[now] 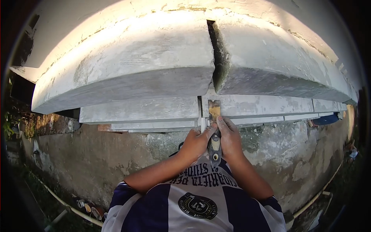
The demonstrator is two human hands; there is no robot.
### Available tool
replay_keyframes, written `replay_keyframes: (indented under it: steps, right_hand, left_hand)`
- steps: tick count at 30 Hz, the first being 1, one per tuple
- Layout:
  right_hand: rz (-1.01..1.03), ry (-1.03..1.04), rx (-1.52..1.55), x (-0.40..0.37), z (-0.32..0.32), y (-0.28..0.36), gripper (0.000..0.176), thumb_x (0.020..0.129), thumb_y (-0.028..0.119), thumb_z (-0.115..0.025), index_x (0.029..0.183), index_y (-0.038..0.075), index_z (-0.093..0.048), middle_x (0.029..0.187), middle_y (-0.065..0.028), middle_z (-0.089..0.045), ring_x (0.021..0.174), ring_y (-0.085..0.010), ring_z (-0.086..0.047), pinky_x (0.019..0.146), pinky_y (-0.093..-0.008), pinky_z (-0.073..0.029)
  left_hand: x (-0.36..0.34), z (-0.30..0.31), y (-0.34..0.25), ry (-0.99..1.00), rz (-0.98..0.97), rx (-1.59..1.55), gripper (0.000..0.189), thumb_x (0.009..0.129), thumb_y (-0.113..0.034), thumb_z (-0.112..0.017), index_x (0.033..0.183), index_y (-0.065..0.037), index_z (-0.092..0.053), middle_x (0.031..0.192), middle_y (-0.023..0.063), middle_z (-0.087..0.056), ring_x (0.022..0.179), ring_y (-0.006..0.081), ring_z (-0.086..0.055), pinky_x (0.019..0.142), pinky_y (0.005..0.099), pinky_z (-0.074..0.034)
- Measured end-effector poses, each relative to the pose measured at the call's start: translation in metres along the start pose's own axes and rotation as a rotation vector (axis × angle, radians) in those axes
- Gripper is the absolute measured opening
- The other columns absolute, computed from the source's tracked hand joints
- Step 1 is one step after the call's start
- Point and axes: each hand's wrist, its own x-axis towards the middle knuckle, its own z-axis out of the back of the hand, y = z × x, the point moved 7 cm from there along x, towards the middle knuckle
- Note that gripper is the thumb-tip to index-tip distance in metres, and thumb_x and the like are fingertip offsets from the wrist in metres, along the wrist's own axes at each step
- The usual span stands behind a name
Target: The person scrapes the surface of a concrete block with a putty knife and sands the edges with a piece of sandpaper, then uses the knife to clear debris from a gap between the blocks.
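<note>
A: Hand status?
B: Left hand point(196, 142) and right hand point(230, 138) both grip the scraper point(214, 127) handle.
A: Scraper location?
B: Blade pressed against the white ledge point(147, 109), just below the vertical joint point(219, 58).

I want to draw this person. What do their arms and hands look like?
The left hand and right hand are bare, with no gloves. The arms are bare up to the short sleeves of a jersey with wide dark blue and white stripes, a round dark crest and dark lettering across the chest.
</note>
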Motion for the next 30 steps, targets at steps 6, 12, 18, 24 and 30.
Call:
replay_keyframes:
  steps: [6, 12, 18, 24, 30]
  right_hand:
    - [0.258, -0.124, -0.249, -0.002, -0.002, 0.019, 0.021, 0.099, 0.015, -0.056, 0.116, 0.003, -0.053, 0.088, -0.0049, -0.063, 0.073, -0.0087, -0.057, 0.066, -0.023, -0.047]
    - [0.495, -0.167, -0.556, -0.028, -0.006, 0.044, 0.019, 0.093, 0.017, -0.065, 0.106, 0.002, -0.06, 0.08, -0.0085, -0.062, 0.068, -0.0135, -0.06, 0.062, -0.029, -0.048]
    - [0.424, -0.023, -0.718, -0.037, -0.008, 0.063, 0.02, 0.085, 0.02, -0.073, 0.09, 0.001, -0.067, 0.076, -0.0107, -0.062, 0.064, -0.0201, -0.061, 0.059, -0.0336, -0.048]
    - [0.27, 0.103, -0.874, -0.02, 0.01, 0.067, 0.028, 0.08, 0.024, -0.077, 0.089, 0.0, -0.067, 0.071, -0.0101, -0.065, 0.061, -0.0183, -0.061, 0.059, -0.0318, -0.049]
    - [0.272, 0.22, -0.679, -0.003, 0.03, 0.06, 0.024, 0.084, 0.021, -0.073, 0.091, 0.0, -0.064, 0.074, -0.0085, -0.067, 0.065, -0.0135, -0.062, 0.06, -0.0302, -0.05]
  left_hand:
    - [-0.003, -0.005, -0.002, 0.037, 0.128, -0.111, 0.039, 0.098, -0.027, -0.058, 0.116, 0.007, -0.058, 0.094, 0.0126, -0.066, 0.073, 0.0167, -0.066, 0.057, 0.0264, -0.052]
    - [-0.013, -0.004, -0.015, 0.07, 0.182, 0.073, 0.035, 0.1, -0.02, -0.051, 0.119, 0.009, -0.056, 0.099, 0.0143, -0.066, 0.09, 0.0173, -0.065, 0.079, 0.0273, -0.052]
    - [-0.016, -0.026, -0.006, 0.12, 0.111, -0.007, 0.039, 0.098, -0.011, -0.047, 0.131, 0.009, -0.048, 0.115, 0.0167, -0.063, 0.106, 0.02, -0.061, 0.091, 0.0292, -0.048]
    - [-0.017, -0.054, -0.006, 0.27, 0.057, 0.216, 0.035, 0.095, -0.009, -0.051, 0.128, 0.003, -0.051, 0.109, 0.0105, -0.062, 0.093, 0.0139, -0.061, 0.075, 0.0246, -0.05]
    - [-0.016, -0.063, 0.016, 0.192, 0.116, -0.134, 0.055, 0.091, -0.008, -0.052, 0.141, -0.005, -0.031, 0.1, 0.0082, -0.058, 0.083, 0.0176, -0.059, 0.072, 0.0322, -0.052]
